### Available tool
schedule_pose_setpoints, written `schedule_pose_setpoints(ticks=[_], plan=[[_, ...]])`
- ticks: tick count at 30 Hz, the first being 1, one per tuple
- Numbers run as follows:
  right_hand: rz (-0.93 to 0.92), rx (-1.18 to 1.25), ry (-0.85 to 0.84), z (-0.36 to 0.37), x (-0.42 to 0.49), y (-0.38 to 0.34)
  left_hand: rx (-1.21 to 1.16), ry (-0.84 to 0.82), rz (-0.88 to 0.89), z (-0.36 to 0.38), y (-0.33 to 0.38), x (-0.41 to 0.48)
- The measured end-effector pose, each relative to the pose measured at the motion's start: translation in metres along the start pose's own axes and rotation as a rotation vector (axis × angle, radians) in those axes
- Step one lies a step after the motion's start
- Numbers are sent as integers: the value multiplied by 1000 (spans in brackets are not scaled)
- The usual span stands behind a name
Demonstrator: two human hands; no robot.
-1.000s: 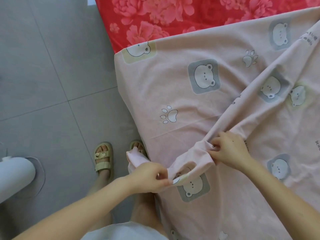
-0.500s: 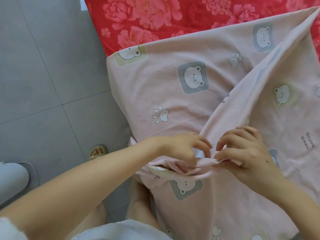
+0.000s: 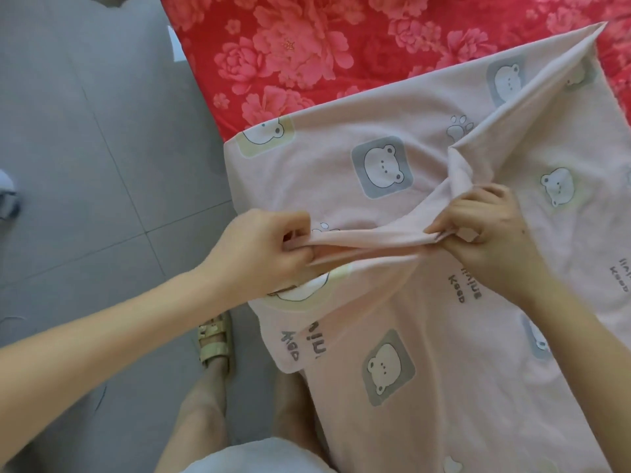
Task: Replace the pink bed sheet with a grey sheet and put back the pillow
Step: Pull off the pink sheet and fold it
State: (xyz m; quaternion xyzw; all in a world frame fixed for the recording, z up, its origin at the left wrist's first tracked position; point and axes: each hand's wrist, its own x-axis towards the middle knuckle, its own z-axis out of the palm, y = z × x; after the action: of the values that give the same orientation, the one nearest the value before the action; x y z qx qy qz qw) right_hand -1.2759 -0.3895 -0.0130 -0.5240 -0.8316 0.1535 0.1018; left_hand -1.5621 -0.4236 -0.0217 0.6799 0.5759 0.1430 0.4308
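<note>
While I am standing at the bed, my left hand (image 3: 259,254) and right hand (image 3: 485,233) are both pinching the pink bear-print sheet (image 3: 426,336). It is lying over red floral bedding (image 3: 324,56).

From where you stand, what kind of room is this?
Most likely a bedroom at home. A bed with a red floral cover fills the upper part, a pink sheet with bear prints is being gathered on it, and the grey tiled floor lies beside it.
</note>
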Motion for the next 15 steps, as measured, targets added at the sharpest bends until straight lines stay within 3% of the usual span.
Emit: schedule_pose_setpoints(ticks=[3, 5, 9, 12, 15], plan=[[71, -141, 137, 11, 42, -4, 29, 35, -128, -28, -7, 6], [109, -218, 130, 22, 68, -13, -126, 53, -229, -40, -17, 12], [-88, -233, -149, 62, 102, -53, -403, 40, -285, -37, -31, 22], [-102, -347, -383, 99, 111, -70, -377, 63, -344, -18, -57, 25], [-160, -430, -404, 135, 110, -73, -459, 143, -503, 4, -104, 25]])
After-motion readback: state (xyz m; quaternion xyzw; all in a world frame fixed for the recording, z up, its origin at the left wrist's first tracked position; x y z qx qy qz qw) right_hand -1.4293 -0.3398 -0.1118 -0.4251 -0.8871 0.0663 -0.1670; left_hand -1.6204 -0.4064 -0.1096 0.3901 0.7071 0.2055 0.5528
